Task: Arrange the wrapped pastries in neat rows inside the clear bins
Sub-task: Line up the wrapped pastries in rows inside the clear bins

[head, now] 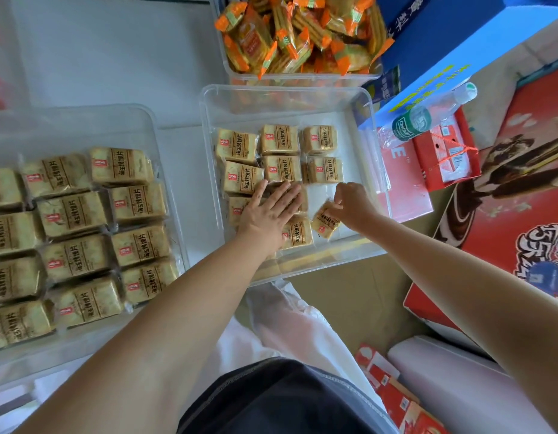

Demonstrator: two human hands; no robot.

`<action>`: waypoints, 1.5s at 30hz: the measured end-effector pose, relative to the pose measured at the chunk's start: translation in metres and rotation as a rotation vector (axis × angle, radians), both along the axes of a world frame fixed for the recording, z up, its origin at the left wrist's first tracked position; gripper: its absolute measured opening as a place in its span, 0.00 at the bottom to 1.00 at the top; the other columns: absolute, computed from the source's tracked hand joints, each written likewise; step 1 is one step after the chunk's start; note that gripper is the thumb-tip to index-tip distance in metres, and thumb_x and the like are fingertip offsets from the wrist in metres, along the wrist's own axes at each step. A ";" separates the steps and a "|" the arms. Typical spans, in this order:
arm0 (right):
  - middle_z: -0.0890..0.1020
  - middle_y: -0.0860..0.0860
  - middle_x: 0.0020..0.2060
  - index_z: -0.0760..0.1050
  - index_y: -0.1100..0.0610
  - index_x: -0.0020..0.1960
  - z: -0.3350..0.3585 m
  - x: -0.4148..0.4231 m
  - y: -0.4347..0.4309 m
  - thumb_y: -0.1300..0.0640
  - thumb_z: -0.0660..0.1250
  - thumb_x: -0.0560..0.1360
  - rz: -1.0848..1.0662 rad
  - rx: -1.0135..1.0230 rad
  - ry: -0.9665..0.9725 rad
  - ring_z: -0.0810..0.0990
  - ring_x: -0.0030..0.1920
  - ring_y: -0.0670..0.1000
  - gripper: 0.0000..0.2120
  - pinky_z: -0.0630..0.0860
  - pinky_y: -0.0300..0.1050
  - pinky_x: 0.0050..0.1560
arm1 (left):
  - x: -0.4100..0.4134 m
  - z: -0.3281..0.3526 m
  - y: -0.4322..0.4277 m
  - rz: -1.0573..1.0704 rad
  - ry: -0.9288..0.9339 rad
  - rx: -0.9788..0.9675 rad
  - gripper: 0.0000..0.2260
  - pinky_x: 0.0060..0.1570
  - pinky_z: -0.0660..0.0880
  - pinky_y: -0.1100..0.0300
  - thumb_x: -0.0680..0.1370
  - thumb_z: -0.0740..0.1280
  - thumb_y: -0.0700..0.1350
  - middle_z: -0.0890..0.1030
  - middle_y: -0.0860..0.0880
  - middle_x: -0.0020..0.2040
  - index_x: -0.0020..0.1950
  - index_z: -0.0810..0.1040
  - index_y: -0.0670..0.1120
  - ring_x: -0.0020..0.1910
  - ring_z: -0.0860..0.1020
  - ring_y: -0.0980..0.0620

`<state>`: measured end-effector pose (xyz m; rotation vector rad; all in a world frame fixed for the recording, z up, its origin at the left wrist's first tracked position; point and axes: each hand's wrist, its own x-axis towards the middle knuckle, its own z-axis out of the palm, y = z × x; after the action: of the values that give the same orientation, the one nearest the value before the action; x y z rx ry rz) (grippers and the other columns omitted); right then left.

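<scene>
A clear bin (208, 145) in the middle holds several tan wrapped pastries (279, 140) laid in rows at its far left. My left hand (268, 211) lies flat, fingers spread, pressing on the pastries of the third row. My right hand (352, 205) pinches the corner of one tilted pastry (325, 220) at the right end of the nearer rows, just above the bin floor. A second clear bin (136, 112) on the left is packed with rows of the same pastries (74, 214).
A third clear bin (299, 78) of orange-wrapped biscuits stands behind the middle one. To the right lie a blue carton (452, 39), a water bottle (427, 115), red boxes (446, 158) and a large red carton (528, 195). My legs are below.
</scene>
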<state>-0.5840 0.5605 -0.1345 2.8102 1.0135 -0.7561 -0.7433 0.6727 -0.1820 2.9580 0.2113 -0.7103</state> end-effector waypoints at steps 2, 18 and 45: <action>0.79 0.59 0.43 0.76 0.64 0.47 0.009 -0.001 0.002 0.57 0.70 0.72 -0.025 -0.043 -0.061 0.78 0.43 0.58 0.10 0.76 0.49 0.40 | 0.000 0.000 0.000 -0.002 0.003 0.002 0.34 0.71 0.31 0.39 0.82 0.48 0.59 0.25 0.47 0.74 0.74 0.26 0.47 0.75 0.29 0.47; 0.73 0.59 0.51 0.76 0.65 0.53 -0.013 -0.007 -0.020 0.67 0.61 0.75 0.019 -0.191 -0.109 0.76 0.44 0.58 0.09 0.77 0.52 0.46 | 0.001 0.008 0.003 -0.037 0.017 -0.001 0.34 0.70 0.30 0.39 0.82 0.48 0.58 0.26 0.47 0.74 0.75 0.28 0.47 0.75 0.29 0.47; 0.83 0.49 0.45 0.74 0.56 0.55 -0.017 -0.021 0.019 0.43 0.68 0.73 -0.136 0.208 0.157 0.81 0.44 0.50 0.19 0.78 0.48 0.48 | -0.012 0.017 0.006 0.174 0.046 0.047 0.41 0.66 0.24 0.43 0.78 0.42 0.68 0.24 0.40 0.72 0.72 0.25 0.40 0.72 0.25 0.43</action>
<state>-0.6048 0.5792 -0.1510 3.0650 0.9834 -0.9510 -0.7553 0.6788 -0.1646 2.9217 0.4894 -0.7603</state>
